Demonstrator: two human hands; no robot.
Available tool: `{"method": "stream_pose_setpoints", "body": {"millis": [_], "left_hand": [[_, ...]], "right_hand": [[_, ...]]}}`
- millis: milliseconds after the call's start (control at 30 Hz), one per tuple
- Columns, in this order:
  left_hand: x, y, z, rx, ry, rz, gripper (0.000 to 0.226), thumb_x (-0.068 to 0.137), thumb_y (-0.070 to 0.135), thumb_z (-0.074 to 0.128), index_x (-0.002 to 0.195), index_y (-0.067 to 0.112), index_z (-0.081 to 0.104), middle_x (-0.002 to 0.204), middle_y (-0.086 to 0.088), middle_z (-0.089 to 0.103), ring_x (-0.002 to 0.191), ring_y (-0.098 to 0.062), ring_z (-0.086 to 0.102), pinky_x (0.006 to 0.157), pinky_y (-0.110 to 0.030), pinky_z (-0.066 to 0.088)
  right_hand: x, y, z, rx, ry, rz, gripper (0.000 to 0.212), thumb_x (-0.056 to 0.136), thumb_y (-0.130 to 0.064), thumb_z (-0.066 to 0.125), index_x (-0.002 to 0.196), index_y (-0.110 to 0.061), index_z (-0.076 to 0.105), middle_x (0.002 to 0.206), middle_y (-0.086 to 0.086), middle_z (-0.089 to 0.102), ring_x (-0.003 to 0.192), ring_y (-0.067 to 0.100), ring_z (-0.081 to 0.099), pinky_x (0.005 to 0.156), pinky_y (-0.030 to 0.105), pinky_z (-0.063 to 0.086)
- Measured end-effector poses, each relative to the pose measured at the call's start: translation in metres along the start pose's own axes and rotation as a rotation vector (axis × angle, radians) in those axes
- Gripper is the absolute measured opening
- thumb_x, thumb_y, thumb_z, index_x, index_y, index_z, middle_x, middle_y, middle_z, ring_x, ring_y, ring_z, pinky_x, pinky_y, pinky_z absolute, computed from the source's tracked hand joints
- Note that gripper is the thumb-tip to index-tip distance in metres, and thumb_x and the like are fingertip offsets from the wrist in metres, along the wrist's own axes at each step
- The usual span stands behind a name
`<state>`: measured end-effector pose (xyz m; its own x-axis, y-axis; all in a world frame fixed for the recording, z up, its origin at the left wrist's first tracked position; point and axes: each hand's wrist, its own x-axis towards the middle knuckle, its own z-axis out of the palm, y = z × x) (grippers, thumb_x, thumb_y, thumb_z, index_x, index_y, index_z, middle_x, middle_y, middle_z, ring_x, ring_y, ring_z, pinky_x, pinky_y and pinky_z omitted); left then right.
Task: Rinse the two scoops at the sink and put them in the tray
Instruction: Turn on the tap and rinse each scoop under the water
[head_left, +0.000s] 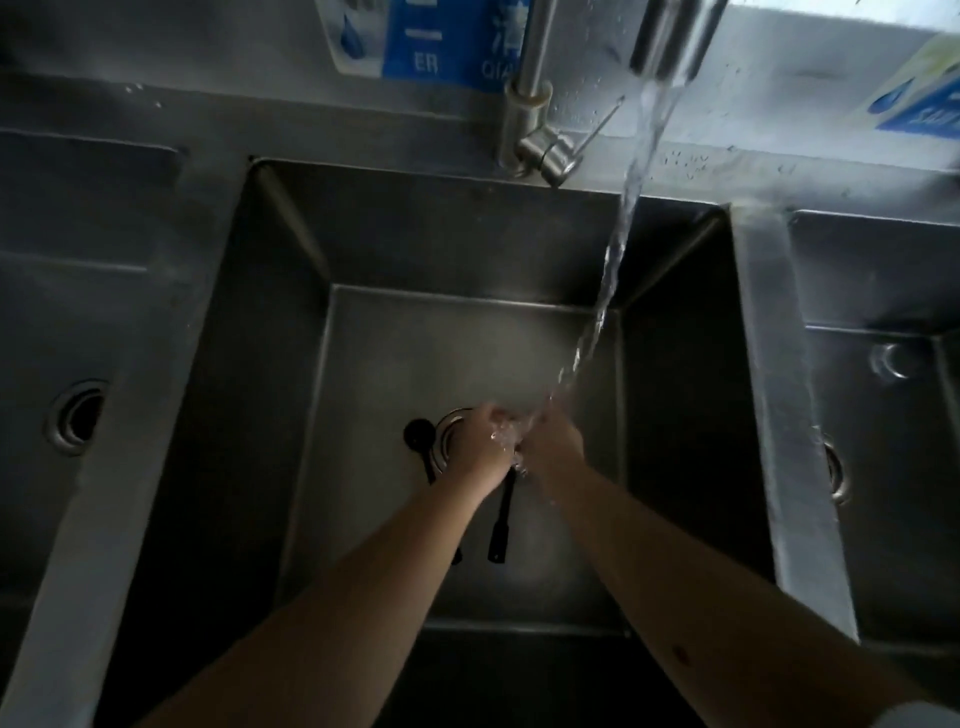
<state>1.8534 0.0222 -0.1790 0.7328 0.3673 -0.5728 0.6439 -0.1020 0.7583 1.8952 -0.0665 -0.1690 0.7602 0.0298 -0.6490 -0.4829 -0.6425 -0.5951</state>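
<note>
Two bare forearms reach from the lower edge into the middle basin (291, 322) of a steel sink. The left hand (480, 447) and the right hand (553, 447) meet under the water stream (615, 260), fingers curled around a black scoop (501, 525) whose handle hangs down between the wrists; which hand carries its weight cannot be told. A second black scoop (420, 434) lies on the basin floor just left of the left hand, beside the drain ring (448, 423). The stream falls from the faucet spout (670, 36) above. Further basins flank the middle one.
</note>
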Motion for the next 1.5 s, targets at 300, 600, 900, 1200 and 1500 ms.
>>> {"method": "stream_pose_setpoints", "body": {"millis": [300, 600, 900, 1200, 1500], "left_hand": [[0.006, -0.089, 0.030, 0.170, -0.109, -0.203, 0.028, 0.093, 0.015, 0.050, 0.116, 0.011, 0.065, 0.119, -0.013, 0.068, 0.112, -0.026, 0.061, 0.091, -0.029, 0.045], [-0.004, -0.070, 0.015, -0.102, -0.095, -0.310, 0.022, 0.096, 0.018, 0.046, 0.080, 0.014, 0.062, 0.095, -0.025, 0.066, 0.085, -0.026, 0.059, 0.074, -0.042, 0.047], [-0.038, -0.005, 0.005, -0.297, -0.153, -0.262, 0.019, 0.086, 0.000, 0.057, 0.087, 0.015, 0.069, 0.082, -0.009, 0.069, 0.075, -0.024, 0.065, 0.062, -0.028, 0.051], [-0.061, 0.014, 0.005, -0.261, -0.110, -0.363, 0.026, 0.093, 0.028, 0.060, 0.075, 0.010, 0.062, 0.062, -0.007, 0.062, 0.048, -0.017, 0.059, 0.036, -0.017, 0.040], [-0.079, 0.034, -0.009, -0.835, -0.253, -0.474, 0.021, 0.098, 0.005, 0.037, 0.102, 0.005, 0.057, 0.080, -0.012, 0.061, 0.064, -0.023, 0.059, 0.057, -0.031, 0.039]], "right_hand": [[0.014, 0.080, 0.059, -0.174, 0.029, 0.166, 0.033, 0.087, -0.031, 0.062, 0.110, -0.007, 0.063, 0.111, 0.019, 0.068, 0.103, 0.034, 0.063, 0.070, 0.027, 0.038], [-0.027, 0.070, 0.029, 0.184, -0.170, 0.196, 0.014, 0.080, -0.027, 0.070, 0.071, -0.016, 0.072, 0.087, 0.017, 0.075, 0.086, 0.034, 0.071, 0.079, 0.048, 0.056], [-0.093, 0.047, -0.018, 0.366, -0.255, 0.360, 0.012, 0.089, -0.024, 0.063, 0.091, -0.018, 0.073, 0.052, -0.001, 0.062, 0.043, 0.011, 0.055, 0.042, 0.024, 0.044], [-0.111, 0.029, -0.039, 0.332, -0.219, 0.318, 0.018, 0.088, -0.015, 0.062, 0.077, -0.007, 0.073, 0.043, 0.002, 0.054, 0.035, 0.014, 0.047, 0.039, 0.023, 0.039], [-0.119, 0.022, -0.043, 0.452, -0.289, 0.304, 0.020, 0.096, -0.018, 0.054, 0.093, -0.006, 0.071, 0.054, 0.003, 0.062, 0.043, 0.012, 0.053, 0.038, 0.022, 0.039]]}}
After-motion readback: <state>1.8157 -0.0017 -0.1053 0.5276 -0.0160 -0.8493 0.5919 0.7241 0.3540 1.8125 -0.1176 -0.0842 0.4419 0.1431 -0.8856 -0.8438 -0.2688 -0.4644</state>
